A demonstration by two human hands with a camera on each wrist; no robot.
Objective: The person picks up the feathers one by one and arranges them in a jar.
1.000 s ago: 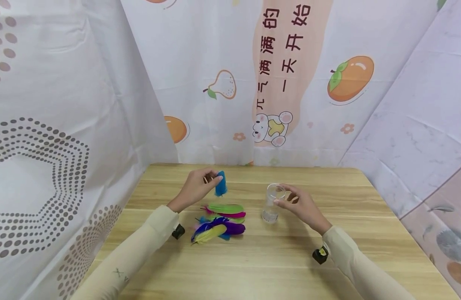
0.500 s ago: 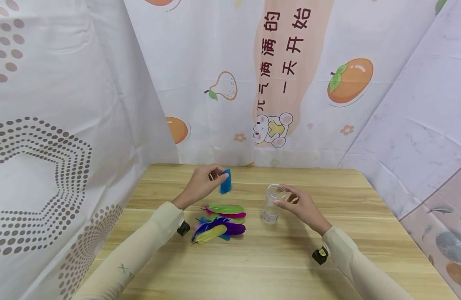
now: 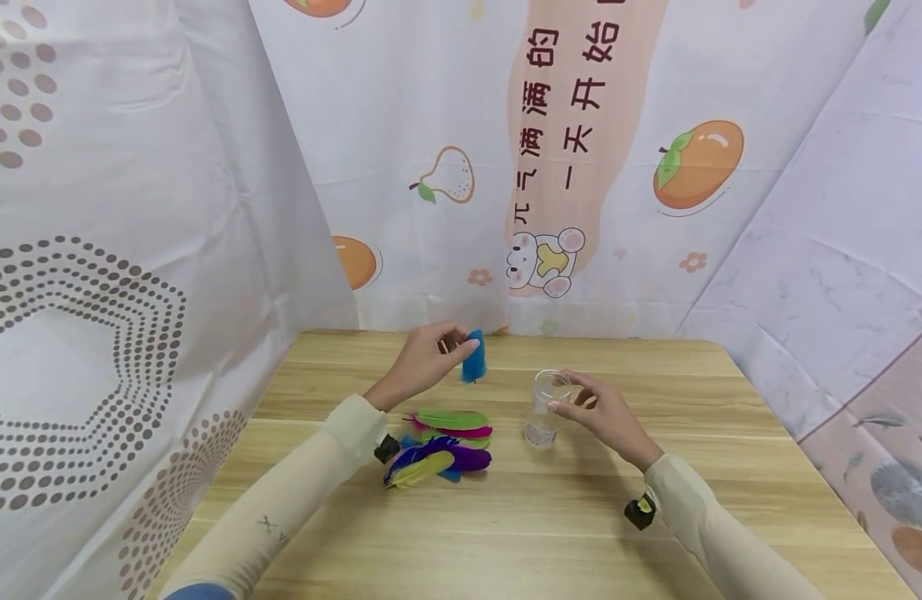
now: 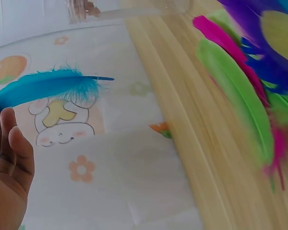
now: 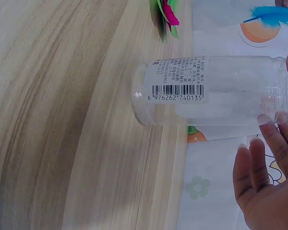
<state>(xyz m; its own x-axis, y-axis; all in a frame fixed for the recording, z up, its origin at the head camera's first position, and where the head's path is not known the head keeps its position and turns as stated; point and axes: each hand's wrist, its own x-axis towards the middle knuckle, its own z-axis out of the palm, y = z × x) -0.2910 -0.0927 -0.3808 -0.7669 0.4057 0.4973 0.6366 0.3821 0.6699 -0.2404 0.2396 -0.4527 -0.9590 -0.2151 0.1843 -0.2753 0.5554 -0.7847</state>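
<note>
A blue feather (image 4: 48, 85) hangs quill down from my left hand (image 3: 428, 360), which pinches its upper end between thumb and fingers above the table. To its right, a clear plastic jar (image 3: 542, 408) with an open mouth stands upright on the table. Fingers and thumb of my right hand (image 3: 607, 414) hold the jar near its rim; in the right wrist view a white barcode label (image 5: 176, 80) shows low on its wall. Below my left hand lies a pile of feathers: green (image 3: 449, 419), purple (image 3: 468, 457), yellow (image 3: 423, 468) and magenta.
The wooden table (image 3: 506, 533) ends at the back against a white curtain (image 3: 423, 242) printed with fruit and a cartoon bear. More curtains hang close on the left (image 3: 228, 250) and right (image 3: 829, 250). A black wrist camera (image 3: 640, 511) sits on the right sleeve.
My left hand has moved to the right and slightly back with the blue feather, nearer the jar's mouth. The right hand and the jar have stayed in place.
</note>
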